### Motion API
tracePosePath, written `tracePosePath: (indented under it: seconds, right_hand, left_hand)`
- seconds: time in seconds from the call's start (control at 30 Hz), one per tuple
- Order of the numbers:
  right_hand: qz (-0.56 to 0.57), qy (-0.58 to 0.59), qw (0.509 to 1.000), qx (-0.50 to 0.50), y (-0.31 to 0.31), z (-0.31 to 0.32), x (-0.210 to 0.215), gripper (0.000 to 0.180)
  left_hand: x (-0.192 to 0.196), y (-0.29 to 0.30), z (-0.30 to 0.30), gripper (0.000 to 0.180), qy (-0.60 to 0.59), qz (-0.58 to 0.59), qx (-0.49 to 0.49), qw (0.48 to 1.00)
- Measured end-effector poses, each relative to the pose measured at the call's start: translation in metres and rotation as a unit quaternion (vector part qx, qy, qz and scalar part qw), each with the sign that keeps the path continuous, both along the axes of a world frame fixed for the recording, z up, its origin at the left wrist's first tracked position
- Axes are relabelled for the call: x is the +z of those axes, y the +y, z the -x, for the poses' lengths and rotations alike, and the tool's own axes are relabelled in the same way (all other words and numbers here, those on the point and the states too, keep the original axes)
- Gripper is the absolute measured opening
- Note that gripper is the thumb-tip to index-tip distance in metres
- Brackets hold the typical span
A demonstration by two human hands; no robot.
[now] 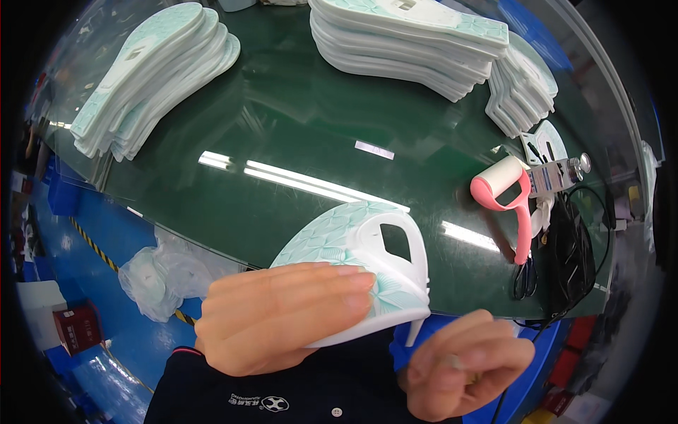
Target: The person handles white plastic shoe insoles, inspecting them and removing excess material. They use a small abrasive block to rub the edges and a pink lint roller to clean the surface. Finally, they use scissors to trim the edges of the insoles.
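Observation:
My left hand (279, 316) lies flat over a pale mint and white shoe sole (367, 247) and holds it close to my chest at the near edge of the dark green table (282, 127). The sole has a leaf pattern and a white raised part with a cut-out window. My right hand (462, 367) is curled just below the sole's near end, fingers bent at a thin white bit hanging from the sole's edge; whether it pinches that bit is unclear.
Stacks of similar soles lie at the far left (152, 74), far middle (409, 42) and far right (522, 88). A pink-handled lint roller (505, 194), black scissors (524, 279) and a black cable sit at the right. A plastic bag (166, 272) lies on the blue floor.

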State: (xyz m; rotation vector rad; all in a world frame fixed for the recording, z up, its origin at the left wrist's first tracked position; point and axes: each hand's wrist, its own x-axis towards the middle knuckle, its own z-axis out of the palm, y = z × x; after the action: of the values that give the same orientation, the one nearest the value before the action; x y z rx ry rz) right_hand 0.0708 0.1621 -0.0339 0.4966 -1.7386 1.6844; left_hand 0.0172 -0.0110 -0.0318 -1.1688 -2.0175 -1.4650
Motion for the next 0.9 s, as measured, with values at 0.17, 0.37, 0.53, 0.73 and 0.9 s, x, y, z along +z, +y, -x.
tracePosePath:
  seconds: [0.17,0.37,0.53,0.73,0.9]
  right_hand:
    - [-0.008,-0.080,0.996,0.039,-0.010,0.007,0.017,0.024]
    - [0.070,-0.062,0.995,0.044,-0.010,0.011,0.010,0.028]
    - [0.038,-0.031,0.999,-0.011,-0.014,0.016,0.010,0.028]
    - [0.078,-0.088,0.992,-0.045,-0.017,0.011,0.010,0.027]
    - [0.005,-0.087,0.995,-0.051,-0.011,0.010,0.011,0.029]
  left_hand:
    - [0.001,-0.003,-0.004,0.035,-0.001,-0.004,-0.010,1.000]
    - [0.001,-0.004,-0.002,0.040,0.001,0.007,-0.038,0.999]
    - [0.002,-0.006,-0.002,0.042,0.007,0.013,-0.046,0.999]
    - [0.000,-0.005,-0.003,0.043,0.005,0.016,-0.040,0.999]
    - [-0.001,-0.004,-0.003,0.043,0.000,0.022,-0.048,0.999]
